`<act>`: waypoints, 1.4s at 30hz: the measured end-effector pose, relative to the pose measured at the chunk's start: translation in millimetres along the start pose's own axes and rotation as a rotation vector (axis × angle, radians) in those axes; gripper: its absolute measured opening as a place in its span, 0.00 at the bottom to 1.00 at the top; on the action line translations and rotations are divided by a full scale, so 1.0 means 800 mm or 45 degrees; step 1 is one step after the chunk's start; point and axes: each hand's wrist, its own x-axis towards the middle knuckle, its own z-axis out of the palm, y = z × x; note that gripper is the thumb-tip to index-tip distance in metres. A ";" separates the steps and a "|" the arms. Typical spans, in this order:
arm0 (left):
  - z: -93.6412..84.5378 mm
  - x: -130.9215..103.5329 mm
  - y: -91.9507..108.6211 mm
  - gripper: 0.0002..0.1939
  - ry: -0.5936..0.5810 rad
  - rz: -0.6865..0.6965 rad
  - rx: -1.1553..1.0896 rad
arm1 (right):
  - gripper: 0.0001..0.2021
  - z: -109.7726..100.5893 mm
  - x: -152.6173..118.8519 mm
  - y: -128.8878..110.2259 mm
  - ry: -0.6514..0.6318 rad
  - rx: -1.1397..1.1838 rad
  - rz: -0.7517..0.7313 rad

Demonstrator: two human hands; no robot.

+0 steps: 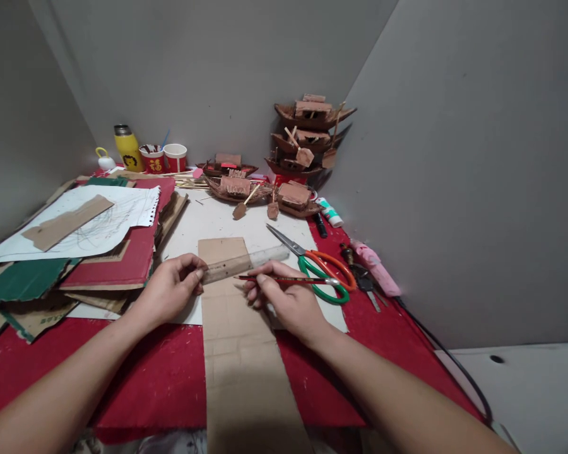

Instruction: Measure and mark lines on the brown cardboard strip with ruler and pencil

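Note:
A long strip of brown cardboard [234, 353] runs from the middle of the table past its front edge. Across its upper part lies a clear ruler [236, 265], slightly tilted. My left hand [175, 284] pinches the ruler's left end. In my right hand [284, 296] is a dark red pencil [288, 279], its tip pointing left over the cardboard just below the ruler. Scissors [307, 255] with one orange and one green handle lie beyond my right hand, blades partly spread; the hand and pencil are close to the green loop.
Cardboard pieces [108, 274] and paper [123, 217] are piled at left. Brown model boats [239, 186] stand at the back, several stacked at right. A yellow bottle [129, 151] and paper cups [175, 157] stand back left. A pink glue gun [376, 268] with a black cable lies at right.

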 end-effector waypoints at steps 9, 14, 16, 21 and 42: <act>0.008 0.022 -0.015 0.07 0.383 0.187 0.062 | 0.12 -0.001 0.007 -0.004 0.076 0.084 -0.019; 0.008 0.040 -0.008 0.05 0.455 0.263 0.144 | 0.11 0.000 0.011 0.001 0.038 0.091 -0.015; 0.008 0.045 -0.007 0.05 0.430 0.274 0.165 | 0.11 -0.001 0.012 0.004 0.031 0.096 -0.011; 0.007 0.051 -0.011 0.05 0.367 0.240 0.187 | 0.10 -0.003 0.017 0.009 0.037 0.103 0.001; 0.008 0.046 -0.014 0.08 0.306 0.183 0.341 | 0.11 -0.006 0.023 0.015 0.064 0.029 0.034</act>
